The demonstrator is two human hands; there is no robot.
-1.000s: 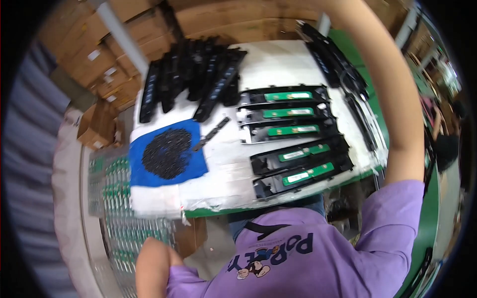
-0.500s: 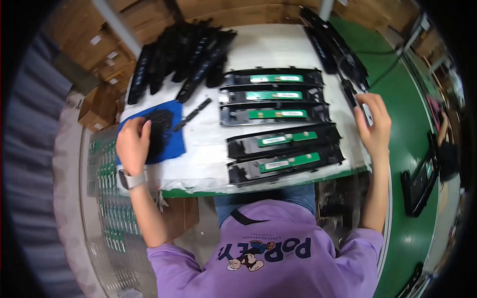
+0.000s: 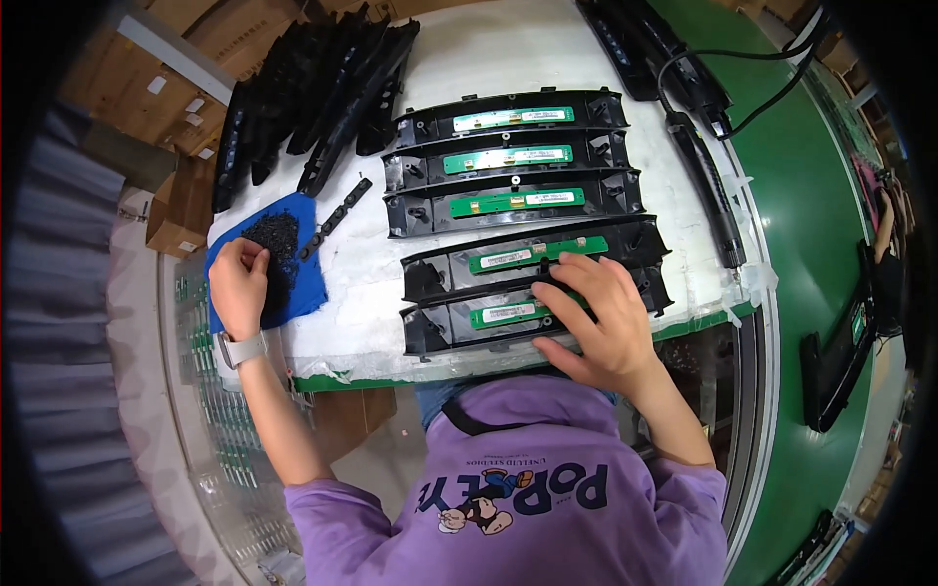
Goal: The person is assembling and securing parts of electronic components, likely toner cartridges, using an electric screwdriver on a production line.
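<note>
My left hand (image 3: 238, 283) is at the near left edge of a pile of tiny black parts, probably screws (image 3: 277, 237), on a blue cloth (image 3: 311, 283). Its thumb and fingertips are pinched together; anything between them is too small to see. My right hand (image 3: 604, 322) spreads its fingers over the two nearest black plastic housings (image 3: 430, 329). The fingertips reach the right part of their green circuit boards (image 3: 498, 314), partly covering the nearest one. A corded electric screwdriver (image 3: 705, 190) lies at the table's right side, away from both hands.
Three more black housings (image 3: 415, 210) with green boards lie in a row behind. Black casings (image 3: 332, 98) are heaped at the far left, others (image 3: 664, 54) at the far right. A black strip (image 3: 337, 217) lies beside the cloth. The screwdriver's cable (image 3: 747, 55) loops over the right edge.
My right hand has left the screwdriver at the right and come in over the two nearest housings. My left hand stays pinched by the pile. The view has shifted slightly.
</note>
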